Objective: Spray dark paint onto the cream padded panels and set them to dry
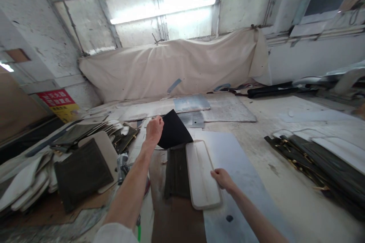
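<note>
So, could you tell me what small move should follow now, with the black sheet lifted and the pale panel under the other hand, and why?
Probably lower the black sheet toward the pale panel. The left hand holds the sheet raised at one edge just beyond the panel's far end, while the right hand rests on the panel's right rim, apparently steadying it.

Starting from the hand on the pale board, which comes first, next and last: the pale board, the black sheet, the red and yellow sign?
1. Pale board: the right hand rests on its right edge.
2. Black sheet: up and to the left, lifted by the left hand.
3. Red and yellow sign: far left, against the wall.
</note>
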`<state>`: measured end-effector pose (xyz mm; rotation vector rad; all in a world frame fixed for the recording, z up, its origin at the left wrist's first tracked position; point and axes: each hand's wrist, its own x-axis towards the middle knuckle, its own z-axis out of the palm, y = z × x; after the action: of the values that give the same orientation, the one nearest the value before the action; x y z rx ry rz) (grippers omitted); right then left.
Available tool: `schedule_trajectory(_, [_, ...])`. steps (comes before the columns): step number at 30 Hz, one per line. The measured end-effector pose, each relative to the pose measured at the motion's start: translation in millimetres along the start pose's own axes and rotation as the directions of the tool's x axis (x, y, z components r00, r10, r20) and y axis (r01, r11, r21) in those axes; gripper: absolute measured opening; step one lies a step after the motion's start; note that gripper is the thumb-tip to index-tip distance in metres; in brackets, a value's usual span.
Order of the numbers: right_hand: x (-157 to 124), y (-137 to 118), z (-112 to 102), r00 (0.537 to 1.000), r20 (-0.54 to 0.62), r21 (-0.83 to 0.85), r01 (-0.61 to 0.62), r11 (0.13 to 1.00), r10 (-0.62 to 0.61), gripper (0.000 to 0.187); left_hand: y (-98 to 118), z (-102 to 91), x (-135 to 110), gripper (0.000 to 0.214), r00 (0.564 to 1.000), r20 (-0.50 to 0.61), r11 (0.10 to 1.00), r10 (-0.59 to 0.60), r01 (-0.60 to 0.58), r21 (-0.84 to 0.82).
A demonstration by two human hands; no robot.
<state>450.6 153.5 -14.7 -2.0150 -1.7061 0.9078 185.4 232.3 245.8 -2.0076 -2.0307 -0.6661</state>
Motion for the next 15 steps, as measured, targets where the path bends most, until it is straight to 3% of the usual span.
schedule_trajectory(5, [2,3,11,0.999,-0.034,0.062,0.025,0.998,-0.023,0.034,-8,1.0,-3,0.029,1.000,-0.005,1.000,-0.009,0.009,0.006])
schedule_trajectory(15, [-6,13,19,0.990,-0.115,-0.134,0.060,0.989,-0.076,0.033,-9,-0.5,-12,0.029,0.999,-0.015,0.999,-0.032,0.032,0.002])
